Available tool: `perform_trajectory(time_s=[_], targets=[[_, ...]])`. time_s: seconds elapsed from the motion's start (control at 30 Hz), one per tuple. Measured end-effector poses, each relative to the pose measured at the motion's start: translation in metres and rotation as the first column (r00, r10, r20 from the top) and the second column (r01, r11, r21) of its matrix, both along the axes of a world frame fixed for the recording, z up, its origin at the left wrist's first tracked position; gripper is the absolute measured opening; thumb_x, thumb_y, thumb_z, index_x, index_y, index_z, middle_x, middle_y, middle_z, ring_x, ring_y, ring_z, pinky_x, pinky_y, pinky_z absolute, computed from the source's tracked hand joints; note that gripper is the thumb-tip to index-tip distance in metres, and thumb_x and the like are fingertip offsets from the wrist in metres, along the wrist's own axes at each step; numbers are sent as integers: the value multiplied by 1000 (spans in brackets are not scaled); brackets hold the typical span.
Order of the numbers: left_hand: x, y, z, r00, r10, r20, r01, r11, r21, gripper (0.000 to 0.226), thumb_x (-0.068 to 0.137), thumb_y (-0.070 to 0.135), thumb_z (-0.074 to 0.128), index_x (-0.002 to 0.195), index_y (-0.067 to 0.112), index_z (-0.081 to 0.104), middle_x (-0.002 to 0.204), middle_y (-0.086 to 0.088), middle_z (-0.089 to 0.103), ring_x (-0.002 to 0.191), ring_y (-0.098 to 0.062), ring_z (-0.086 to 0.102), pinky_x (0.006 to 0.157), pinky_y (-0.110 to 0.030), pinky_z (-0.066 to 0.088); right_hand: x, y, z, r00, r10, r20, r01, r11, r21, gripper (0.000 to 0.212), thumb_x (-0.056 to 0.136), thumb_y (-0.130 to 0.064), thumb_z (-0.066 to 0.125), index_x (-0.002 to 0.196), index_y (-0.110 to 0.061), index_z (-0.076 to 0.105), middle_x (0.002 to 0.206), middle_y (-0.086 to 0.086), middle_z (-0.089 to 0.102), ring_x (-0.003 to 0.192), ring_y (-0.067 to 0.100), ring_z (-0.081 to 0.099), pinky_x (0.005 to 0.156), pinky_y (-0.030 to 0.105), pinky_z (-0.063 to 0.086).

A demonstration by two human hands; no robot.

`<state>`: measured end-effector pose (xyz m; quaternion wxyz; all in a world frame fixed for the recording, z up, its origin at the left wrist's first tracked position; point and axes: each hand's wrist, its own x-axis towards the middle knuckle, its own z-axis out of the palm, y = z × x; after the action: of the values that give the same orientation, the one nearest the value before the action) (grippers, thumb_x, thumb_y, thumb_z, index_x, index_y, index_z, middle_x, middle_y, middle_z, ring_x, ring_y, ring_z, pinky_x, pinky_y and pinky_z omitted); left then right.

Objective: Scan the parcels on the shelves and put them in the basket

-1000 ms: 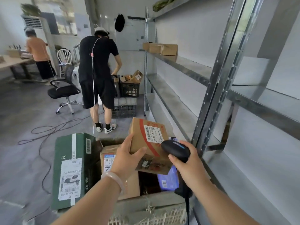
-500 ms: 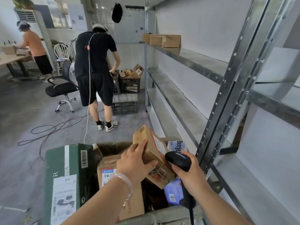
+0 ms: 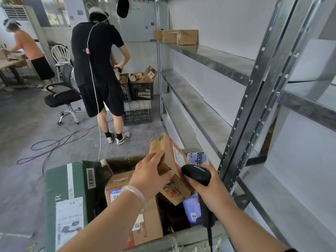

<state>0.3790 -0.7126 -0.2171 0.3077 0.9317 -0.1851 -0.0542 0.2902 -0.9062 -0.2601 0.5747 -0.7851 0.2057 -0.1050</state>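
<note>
Now parcel (image 3: pixel 170 157) in left hand (image 3: pixel 151 176)

A person in a black T-shirt and black shorts (image 3: pixel 98 57) is seen from behind, standing on the grey concrete floor (image 3: pixel 27 179). A thin white cable (image 3: pixel 93 70) is run down this person's back and is held by a small pink clip (image 3: pixel 88 51). Dark plastic crates (image 3: pixel 137 116) are stacked just beside the person's legs. A black swivel office chair on castors (image 3: pixel 62 96) is placed to the left, with a white spindle-back chair (image 3: pixel 61 54) behind it. Dark cables (image 3: pixel 52 144) are looped across the floor. Farther left, a person in an orange top (image 3: pixel 27 46) is bent over a wooden table (image 3: pixel 9 63). A black cap (image 3: pixel 123 6) is hung on the far wall.
</note>
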Motion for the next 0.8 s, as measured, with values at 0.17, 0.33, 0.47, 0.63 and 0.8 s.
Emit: perform_trajectory(time_s=[0.17,0.33,0.47,0.63,0.8], targets=[[6,-1,5,997,-30,67,26,998,54,77,87,59,60,152,43,23,156,11,29,141,-26,26,115,-44,28,3,7,-6,999,-31,23,30,999,44,54,75,-42,82,113,-48,45,107,-22,59,91,-8,59,60,5,44],[2,-5,-4,998,-51,26,49,996,74,87,83,57,66,152,42,16,158,9,23,144,-28,21,116,-44,26,0,6,-6,998,-52,29,51,998,34,56,75,-40,82,117,-48,45,103,-23,57,81,-16,58,56,2,42],[2,-6,-9,998,-44,39,41,997,72,90,83,60,65,152,43,11,160,9,16,146,-28,17,118,-45,23,1,6,-6,998,-30,50,29,999,14,57,75,-42,82,120,-44,48,108,-20,59,93,3,63,64,16,53],[3,-7,-9,998,-50,44,47,996,76,91,83,64,62,154,44,8,161,10,13,148,-27,13,119,-45,21,1,6,-1,998,-28,53,29,1000,-5,58,78,-36,81,123,-44,44,107,-22,57,92,5,63,70,22,55],[3,-5,-9,994,-66,85,63,997,47,86,83,66,60,151,47,11,160,10,17,147,-25,16,119,-46,25,-4,7,8,998,-25,58,26,999,-18,58,81,-31,79,122,-47,41,106,-27,53,89,-7,58,59,2,42]])
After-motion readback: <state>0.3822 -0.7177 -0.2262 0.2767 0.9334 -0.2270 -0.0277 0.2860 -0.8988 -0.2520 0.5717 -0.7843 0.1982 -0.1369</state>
